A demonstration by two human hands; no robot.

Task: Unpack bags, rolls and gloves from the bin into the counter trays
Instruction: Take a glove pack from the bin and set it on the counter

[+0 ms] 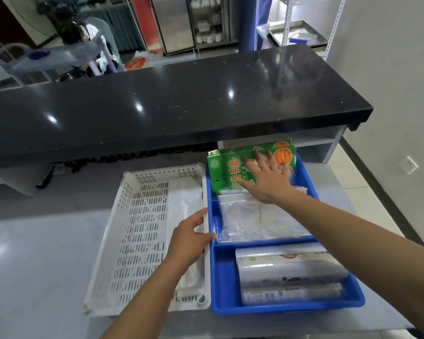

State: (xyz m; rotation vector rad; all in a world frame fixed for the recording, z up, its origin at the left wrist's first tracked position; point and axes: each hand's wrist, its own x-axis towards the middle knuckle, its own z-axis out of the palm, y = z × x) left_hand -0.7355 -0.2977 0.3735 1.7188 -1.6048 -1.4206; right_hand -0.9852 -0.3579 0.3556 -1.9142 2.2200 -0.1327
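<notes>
A blue divided tray sits on the grey counter. Its far section holds green glove packets standing upright. My right hand lies flat against them, fingers spread, gripping nothing. The middle section holds clear zip bags. In the near section lie two film rolls. Left of the blue tray stands a white perforated tray with white plastic bags along its right side. My left hand rests on the rim between the two trays, thumb and fingers clasping the white edge.
A black glossy counter top overhangs the far ends of both trays. The grey work surface spreads to the left. A wall socket sits low on the right wall. Metal shelving stands behind the counter.
</notes>
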